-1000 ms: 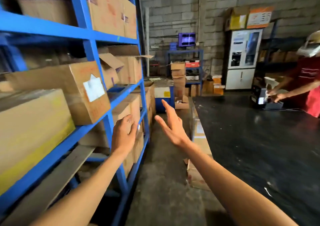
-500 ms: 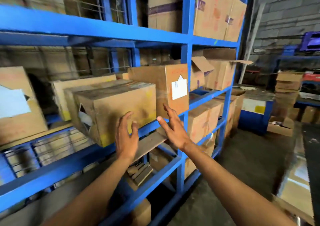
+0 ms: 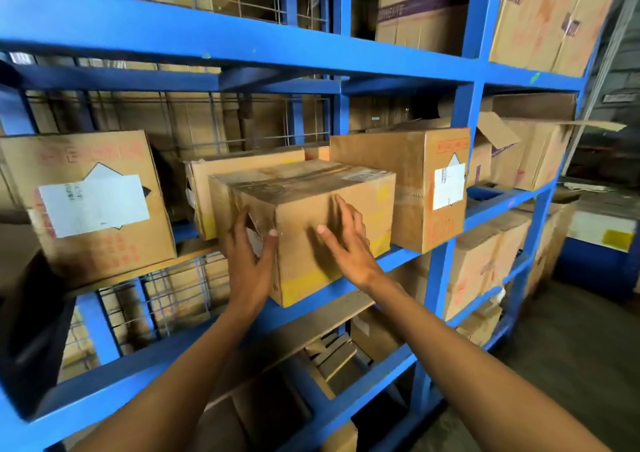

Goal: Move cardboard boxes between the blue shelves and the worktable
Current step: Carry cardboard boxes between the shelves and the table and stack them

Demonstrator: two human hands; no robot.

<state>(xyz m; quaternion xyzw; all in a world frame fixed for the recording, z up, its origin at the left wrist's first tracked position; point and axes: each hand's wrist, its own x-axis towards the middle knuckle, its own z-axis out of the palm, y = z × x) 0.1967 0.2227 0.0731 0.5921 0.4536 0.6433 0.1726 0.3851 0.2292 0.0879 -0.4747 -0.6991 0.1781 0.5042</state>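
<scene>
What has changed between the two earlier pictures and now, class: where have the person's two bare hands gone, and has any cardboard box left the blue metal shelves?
Both hands have moved from open air onto the brown cardboard box with yellow tape on the middle shelf: left hand at its near corner, right hand flat on its front face. The box with the white label and the blue metal shelves stayed put.

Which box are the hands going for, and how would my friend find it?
Look at the blue shelves and find the middle level. The box sits turned corner-first and sticks out past the front edge, between a box with a big white label and a taller box with a small white label. Only this one has yellow patches and the left hand and right hand on it.
</scene>
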